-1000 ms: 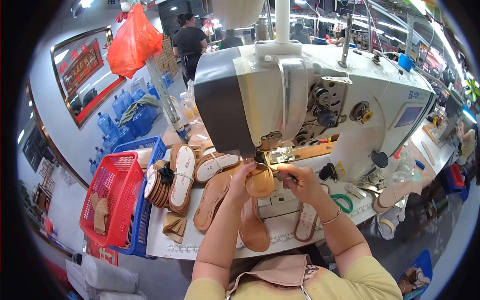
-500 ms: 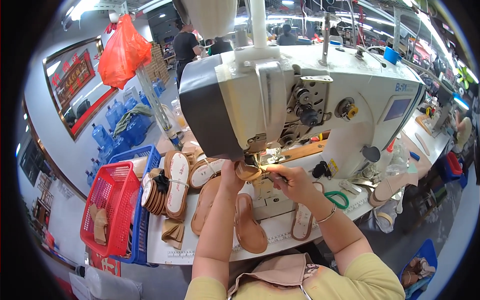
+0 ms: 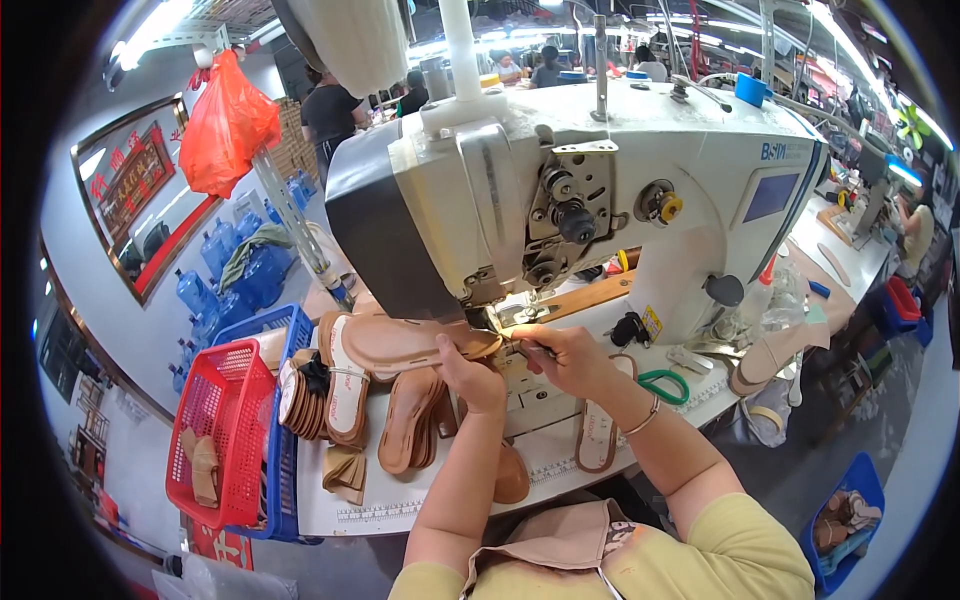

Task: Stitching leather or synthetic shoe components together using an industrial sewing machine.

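A tan sandal sole [image 3: 395,343] lies sideways under the sewing machine's head, its right end by the needle area [image 3: 492,318]. My left hand [image 3: 472,378] grips it from the near side, thumb on top. My right hand [image 3: 572,362] is closed in a pinch by the sole's right end, with a small dark thing partly showing between its fingers; its kind is hidden. The large white sewing machine [image 3: 660,150] stands over both hands. Below my left hand is a stack of tan soles [image 3: 408,425], and another sole [image 3: 512,475] is partly covered by my forearm.
Left of the hands are bundled soles [image 3: 345,400], folded tan pieces [image 3: 345,472], a red basket [image 3: 235,420] and a blue basket [image 3: 290,440]. A white-topped sole [image 3: 597,435] and green-handled scissors [image 3: 665,387] lie to the right. Water jugs [image 3: 205,295] stand on the floor.
The sole at the needle has swung round to lie lengthwise to the left, and my left hand now holds its near side. My right hand stays pinched by the needle. The view has shifted slightly.
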A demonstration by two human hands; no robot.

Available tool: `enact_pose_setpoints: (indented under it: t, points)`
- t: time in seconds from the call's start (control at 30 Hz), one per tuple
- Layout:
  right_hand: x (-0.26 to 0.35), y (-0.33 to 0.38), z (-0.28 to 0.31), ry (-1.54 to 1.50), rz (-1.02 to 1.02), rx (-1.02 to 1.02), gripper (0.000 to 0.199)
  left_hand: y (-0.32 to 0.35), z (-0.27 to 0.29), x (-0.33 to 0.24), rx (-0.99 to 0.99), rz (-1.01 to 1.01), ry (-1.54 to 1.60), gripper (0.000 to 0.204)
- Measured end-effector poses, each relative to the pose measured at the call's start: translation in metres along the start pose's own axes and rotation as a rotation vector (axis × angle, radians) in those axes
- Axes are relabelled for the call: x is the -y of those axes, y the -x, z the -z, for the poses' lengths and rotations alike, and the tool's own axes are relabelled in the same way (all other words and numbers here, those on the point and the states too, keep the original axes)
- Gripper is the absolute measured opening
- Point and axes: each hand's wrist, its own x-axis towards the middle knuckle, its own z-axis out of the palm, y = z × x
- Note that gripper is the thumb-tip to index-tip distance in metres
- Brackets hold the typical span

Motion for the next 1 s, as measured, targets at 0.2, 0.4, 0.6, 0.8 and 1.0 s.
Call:
enact_pose_setpoints:
  t: [0.2, 0.4, 0.6, 0.8, 1.0]
  points:
    - [-0.001, -0.001, 0.000, -0.011, 0.014, 0.014, 0.019, 0.015, 0.013, -0.002, 0.286, -0.443, -0.284, 0.047]
    - [-0.003, 0.000, 0.001, -0.069, -0.017, 0.027, 0.019, 0.029, 0.062, -0.013, 0.430, -0.778, -0.774, 0.054]
    - [-0.001, -0.001, 0.002, -0.114, -0.020, 0.049, 0.019, 0.023, 0.078, -0.034, 0.664, -0.305, -0.459, 0.058]
    - [0.000, -0.001, 0.002, -0.134, -0.003, 0.037, 0.018, 0.001, 0.050, -0.052, 0.692, 0.055, -0.185, 0.059]
    - [-0.006, 0.000, -0.001, -0.174, 0.033, 0.014, 0.020, -0.033, 0.038, -0.061, 0.787, 0.634, -0.083, 0.057]
